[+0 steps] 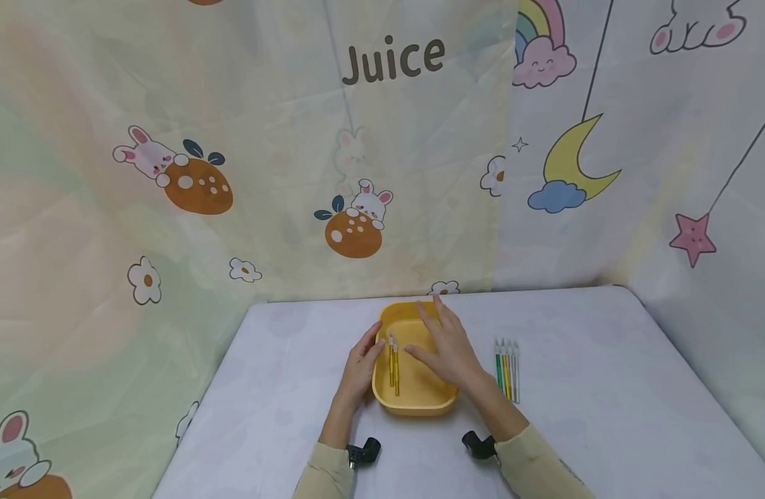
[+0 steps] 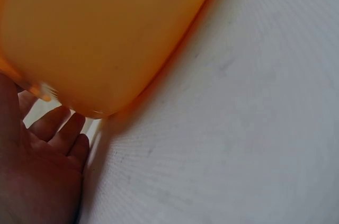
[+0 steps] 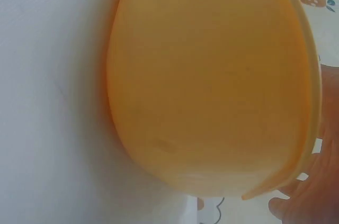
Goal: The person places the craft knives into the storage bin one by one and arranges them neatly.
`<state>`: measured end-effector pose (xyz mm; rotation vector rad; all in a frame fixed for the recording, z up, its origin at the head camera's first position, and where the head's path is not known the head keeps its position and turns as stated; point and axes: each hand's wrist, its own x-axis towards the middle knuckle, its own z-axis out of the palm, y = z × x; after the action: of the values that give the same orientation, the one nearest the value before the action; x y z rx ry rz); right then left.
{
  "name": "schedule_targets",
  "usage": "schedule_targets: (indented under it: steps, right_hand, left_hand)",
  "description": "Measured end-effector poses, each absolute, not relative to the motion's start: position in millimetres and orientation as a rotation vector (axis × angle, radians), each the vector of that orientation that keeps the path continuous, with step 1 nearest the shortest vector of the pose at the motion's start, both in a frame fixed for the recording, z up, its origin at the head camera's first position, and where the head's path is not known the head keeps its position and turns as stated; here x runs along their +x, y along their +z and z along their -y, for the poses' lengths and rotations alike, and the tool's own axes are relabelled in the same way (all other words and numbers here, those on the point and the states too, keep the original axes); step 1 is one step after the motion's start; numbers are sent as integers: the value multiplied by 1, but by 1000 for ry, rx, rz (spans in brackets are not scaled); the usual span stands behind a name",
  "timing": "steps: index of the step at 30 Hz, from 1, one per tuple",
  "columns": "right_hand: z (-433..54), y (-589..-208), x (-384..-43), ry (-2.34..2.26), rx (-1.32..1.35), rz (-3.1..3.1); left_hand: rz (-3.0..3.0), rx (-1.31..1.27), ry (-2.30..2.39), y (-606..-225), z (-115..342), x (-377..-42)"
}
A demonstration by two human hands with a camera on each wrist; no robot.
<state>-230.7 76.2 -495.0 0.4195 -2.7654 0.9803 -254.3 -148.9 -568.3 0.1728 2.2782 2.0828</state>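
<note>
The left hand (image 1: pixel 358 367) grips the yellow tray (image 1: pixel 420 391) beside it; the right hand (image 1: pixel 451 351), spread wide, is above, two pens (image 1: pixel 394 367) between them.

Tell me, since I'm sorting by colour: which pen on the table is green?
The leftmost pen in the row right of the yellow tray; the others there look yellow or pale grey.

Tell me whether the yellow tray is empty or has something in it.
Not empty: the head view shows two slim yellow pencil-like sticks lying in the yellow tray, toward its left side.
</note>
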Motion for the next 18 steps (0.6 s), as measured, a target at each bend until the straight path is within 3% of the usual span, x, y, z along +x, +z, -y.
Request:
schedule_targets:
  steps: [18]
  right_hand:
    - [-101, -495, -227, 1101, 321, 2701]
  left_hand:
    - [-2296, 163, 2092, -567, 147, -254]
